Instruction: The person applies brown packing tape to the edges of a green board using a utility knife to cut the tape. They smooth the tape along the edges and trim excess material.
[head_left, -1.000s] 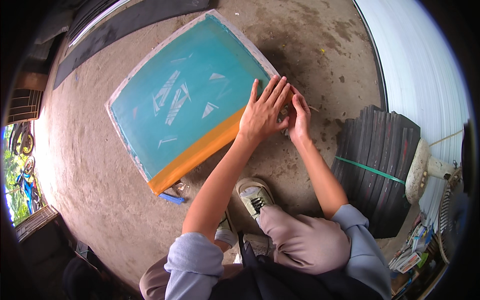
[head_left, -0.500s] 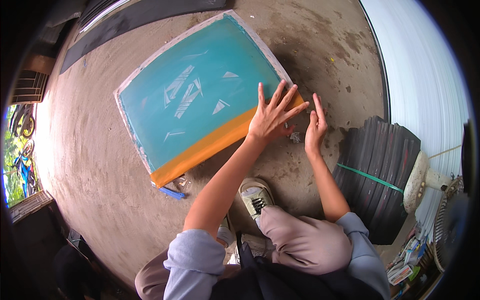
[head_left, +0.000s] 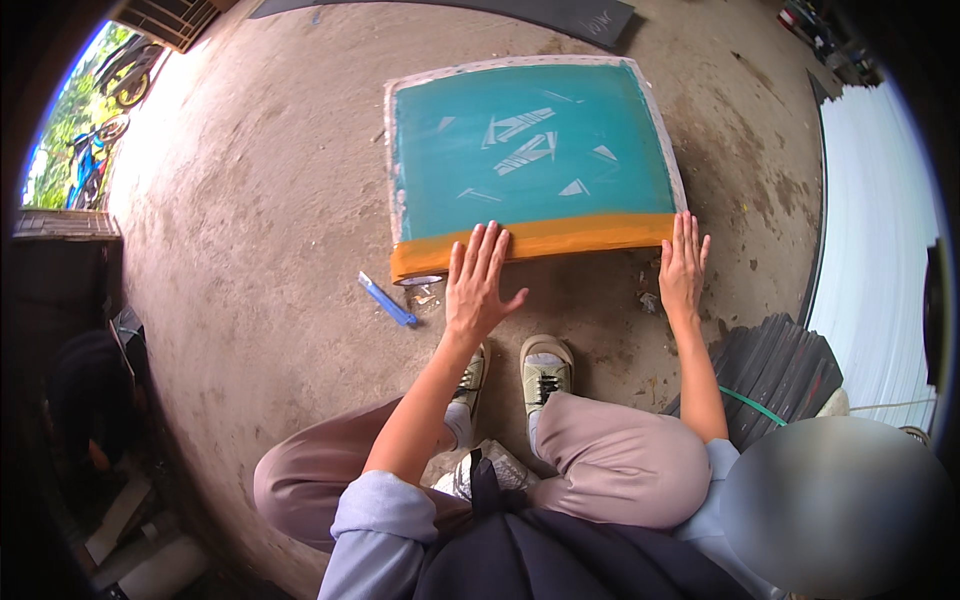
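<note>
A screen-printing frame (head_left: 440, 170) lies in front of me, its teal mesh bearing pale angular shapes. Brown-orange tape (head_left: 590, 236) runs along its near edge. My left hand (head_left: 475, 290) rests its stretched fingertips on this taped edge, left of the middle, thumb apart. At the near right corner, my right hand (head_left: 682, 270) has its fingers extended against the tape and the pale side border. Neither hand grasps anything. On the floor by the near left corner lies a slim blue tool (head_left: 386, 299), which looks like a box cutter.
A bundle of dark slabs (head_left: 785, 375) tied with green strap stands at the right, beside a large white sheet surface (head_left: 875, 240). A long dark board (head_left: 540, 12) lies at the far side. My shoes (head_left: 547, 372) are close behind the frame. Motorbikes (head_left: 90, 150) show outside, upper left.
My view has turned, and the frame now appears squarer to me. My left hand has moved left along the taped edge, away from the right corner. My right hand now touches that corner.
</note>
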